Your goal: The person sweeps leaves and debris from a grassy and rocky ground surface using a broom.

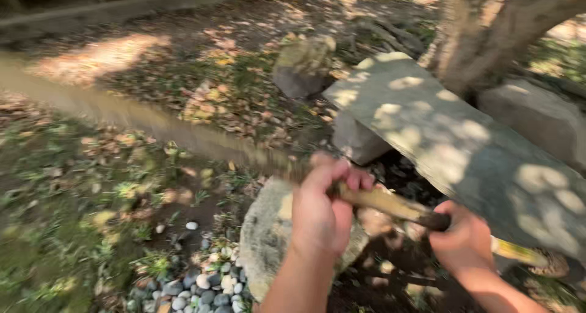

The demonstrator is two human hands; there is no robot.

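A long wooden pole (390, 204) runs from the lower right up to the far left, where it smears into motion blur over the ground. My left hand (322, 210) is wrapped around it near the middle. My right hand (465, 241) grips it lower down, close to its yellowish end (516, 251). Both hands are above a rounded grey rock (264, 235). What is at the far end of the pole cannot be made out.
A large flat stone slab (464, 148) lies to the right on a stone block (357, 141), below a tree trunk (482, 38). Another rock (302, 66) stands behind. Small pebbles (201, 285) lie in front. Dry leaves and grass cover the ground.
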